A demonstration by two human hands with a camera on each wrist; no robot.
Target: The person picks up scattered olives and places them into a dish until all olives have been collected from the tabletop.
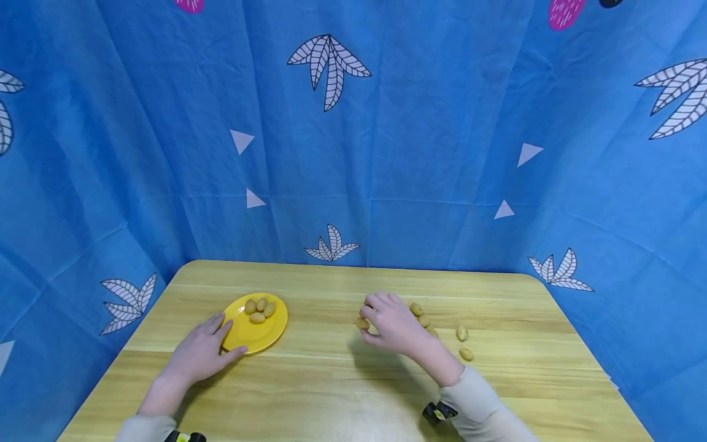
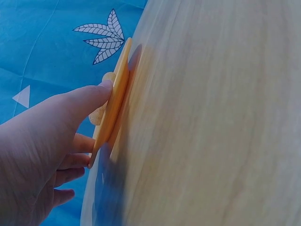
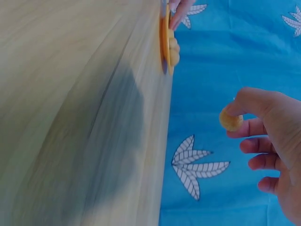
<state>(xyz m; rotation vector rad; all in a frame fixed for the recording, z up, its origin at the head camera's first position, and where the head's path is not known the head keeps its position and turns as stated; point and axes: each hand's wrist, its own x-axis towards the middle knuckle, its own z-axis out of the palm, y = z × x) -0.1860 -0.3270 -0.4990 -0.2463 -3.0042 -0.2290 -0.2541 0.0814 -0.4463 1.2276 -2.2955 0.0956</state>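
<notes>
In the head view my left hand (image 1: 199,350) rests at the near-left rim of a yellow plate (image 1: 251,337), thumb and fingers spread along it. On the plate lie several small tan oval pieces (image 1: 257,317), resembling little potatoes. The left wrist view shows the thumb (image 2: 96,96) over the rim of the plate (image 2: 113,113). My right hand (image 1: 392,325) pinches another tan oval piece (image 3: 230,120) between thumb and index finger, raised above the table. Its other fingers are loosely bent.
Several more tan pieces (image 1: 417,309) lie behind the right hand, some partly hidden by it. Two others, a farther one (image 1: 461,333) and a nearer one (image 1: 466,354), lie to its right. A blue patterned curtain (image 1: 386,153) hangs behind the wooden table (image 1: 309,387).
</notes>
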